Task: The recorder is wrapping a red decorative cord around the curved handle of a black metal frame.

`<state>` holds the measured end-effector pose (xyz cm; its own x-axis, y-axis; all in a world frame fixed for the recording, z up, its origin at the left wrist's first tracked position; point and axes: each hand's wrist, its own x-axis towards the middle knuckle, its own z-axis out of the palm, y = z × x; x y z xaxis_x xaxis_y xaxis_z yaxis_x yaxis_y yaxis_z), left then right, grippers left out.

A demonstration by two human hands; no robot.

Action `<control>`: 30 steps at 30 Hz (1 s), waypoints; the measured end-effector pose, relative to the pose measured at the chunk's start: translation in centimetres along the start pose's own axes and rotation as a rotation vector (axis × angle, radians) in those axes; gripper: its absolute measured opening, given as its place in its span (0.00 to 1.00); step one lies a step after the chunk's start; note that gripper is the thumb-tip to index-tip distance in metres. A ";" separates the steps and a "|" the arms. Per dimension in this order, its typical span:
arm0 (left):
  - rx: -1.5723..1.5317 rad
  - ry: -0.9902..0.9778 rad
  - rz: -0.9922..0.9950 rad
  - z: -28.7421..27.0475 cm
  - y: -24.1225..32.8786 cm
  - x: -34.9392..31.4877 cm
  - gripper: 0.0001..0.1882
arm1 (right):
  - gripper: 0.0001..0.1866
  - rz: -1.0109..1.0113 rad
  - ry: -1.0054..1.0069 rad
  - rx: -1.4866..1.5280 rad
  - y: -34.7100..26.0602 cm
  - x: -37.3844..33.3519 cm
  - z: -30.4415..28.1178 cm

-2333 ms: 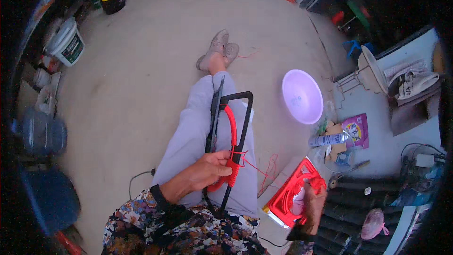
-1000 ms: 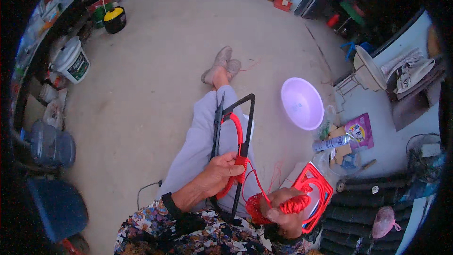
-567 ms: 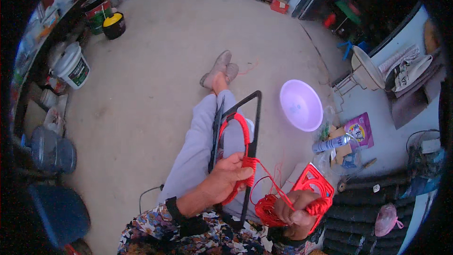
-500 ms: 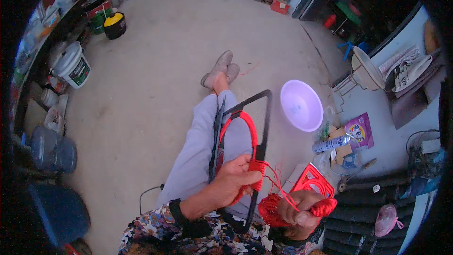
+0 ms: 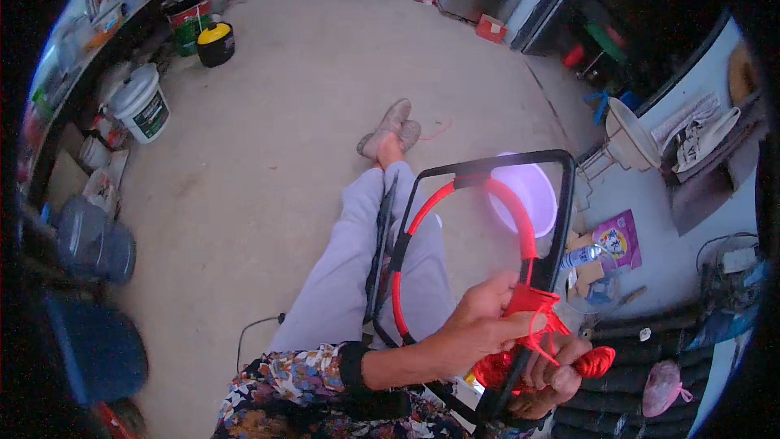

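Observation:
My left hand [image 5: 471, 332] is closed around a red, cord-wrapped section [image 5: 531, 299] on the right side of a black rectangular frame [image 5: 564, 205]. Inside the frame is a red ring [image 5: 522, 223] with dark patches, tilted upright over my legs. My right hand [image 5: 556, 375], just right of and below the left, has its fingers curled round a bundle of red cord [image 5: 596, 362]. Loose red strands [image 5: 539, 333] hang between the hands. More red cord [image 5: 492, 371] shows behind the frame's lower bar, partly hidden.
A purple basin [image 5: 543, 187] stands on the floor behind the frame. Right of it are a spray can [image 5: 580, 257], a purple packet [image 5: 619, 237] and dark rolled material [image 5: 626, 386]. Buckets [image 5: 146, 106] and water jugs [image 5: 96, 240] line the left side.
The frame and ring have swung to the right and turned face-on, now overlapping the basin. My left hand moved right with them, close beside my right hand, which shifted slightly right.

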<state>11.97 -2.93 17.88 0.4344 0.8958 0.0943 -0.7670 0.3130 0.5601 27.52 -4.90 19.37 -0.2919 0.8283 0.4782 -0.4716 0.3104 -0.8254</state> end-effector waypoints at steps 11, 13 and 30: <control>-0.005 0.114 0.041 0.2 1.0 0.3 0.16 | 0.19 0.087 -0.132 0.075 -0.1 0.9 0.1; 0.043 0.135 0.037 -1.6 0.6 0.2 0.15 | 0.17 0.170 -0.199 0.125 0.2 0.8 -0.7; -0.093 0.208 -0.055 -8.0 -1.1 1.3 0.18 | 0.11 0.381 -0.005 0.045 3.0 0.3 -0.4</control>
<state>9.59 0.41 10.83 0.3773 0.9194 -0.1113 -0.7892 0.3820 0.4809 26.37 -3.56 16.95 -0.4573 0.8779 0.1417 -0.3643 -0.0396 -0.9304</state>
